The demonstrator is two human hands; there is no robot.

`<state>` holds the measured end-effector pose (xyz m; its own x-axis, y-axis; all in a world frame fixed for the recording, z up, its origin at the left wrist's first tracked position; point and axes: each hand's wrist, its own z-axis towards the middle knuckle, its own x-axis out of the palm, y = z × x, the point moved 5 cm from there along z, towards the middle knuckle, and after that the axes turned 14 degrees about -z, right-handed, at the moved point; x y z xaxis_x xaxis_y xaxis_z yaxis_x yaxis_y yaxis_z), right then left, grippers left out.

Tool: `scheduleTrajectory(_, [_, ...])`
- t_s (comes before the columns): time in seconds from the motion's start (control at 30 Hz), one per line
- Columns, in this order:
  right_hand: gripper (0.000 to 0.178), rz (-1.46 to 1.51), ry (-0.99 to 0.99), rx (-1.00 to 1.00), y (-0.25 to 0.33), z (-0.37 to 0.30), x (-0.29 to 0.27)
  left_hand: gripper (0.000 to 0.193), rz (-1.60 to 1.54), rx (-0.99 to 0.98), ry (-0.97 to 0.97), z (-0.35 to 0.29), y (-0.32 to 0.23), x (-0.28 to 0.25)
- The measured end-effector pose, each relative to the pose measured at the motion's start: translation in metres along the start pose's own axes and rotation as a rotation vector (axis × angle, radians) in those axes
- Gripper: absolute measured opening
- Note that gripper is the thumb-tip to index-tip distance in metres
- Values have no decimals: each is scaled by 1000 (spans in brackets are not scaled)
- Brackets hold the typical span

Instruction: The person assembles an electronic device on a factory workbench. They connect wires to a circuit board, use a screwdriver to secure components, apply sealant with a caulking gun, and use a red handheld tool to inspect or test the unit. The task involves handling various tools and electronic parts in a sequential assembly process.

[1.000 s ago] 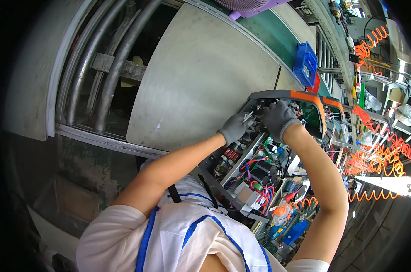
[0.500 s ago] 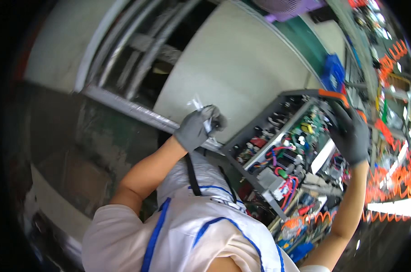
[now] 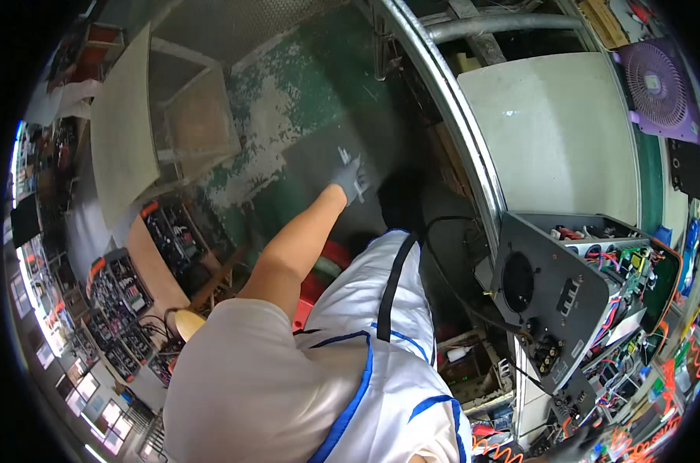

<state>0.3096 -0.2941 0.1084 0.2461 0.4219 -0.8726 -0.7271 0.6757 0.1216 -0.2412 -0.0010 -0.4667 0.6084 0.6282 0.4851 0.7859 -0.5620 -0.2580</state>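
Note:
My left hand (image 3: 348, 180), in a grey glove, reaches forward over the dark green floor. Its fingers are closed around a thin, whitish clear plastic strip (image 3: 344, 157), whose ends stick out on both sides of the hand. What exactly the strip is, I cannot make out. My right hand is not visible. To the right, on the bench, stands a grey metal equipment case (image 3: 547, 293) with its top uncovered. Coloured wires and green circuit boards (image 3: 639, 262) show inside it.
A pale board (image 3: 550, 139) lies on the metal-framed bench (image 3: 462, 108), with a purple fan (image 3: 655, 81) at its far right. A black cable (image 3: 442, 266) hangs by the bench. At left are a wooden panel (image 3: 122, 131) and several open cases (image 3: 118, 297). Red stool-like object (image 3: 310, 297) beside my leg.
The view has swung left. My left hand has moved from over the bench edge to over the floor, still holding the plastic strip. My right hand has left the open case and gone from view.

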Motion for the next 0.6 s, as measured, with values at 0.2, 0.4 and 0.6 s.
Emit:
scheduleTrajectory(0.2, [53, -95, 407, 611, -45, -173, -14, 40, 473, -239, -310, -27, 47, -11])
scheduleTrajectory(0.4, [40, 99, 276, 705, -75, -305, 2, 33, 282, -638, -68, 97, 187, 125])
scheduleTrajectory(0.6, [48, 309, 370, 1029, -51, -402, 16, 17, -25, -336, -27, 109, 223, 170])
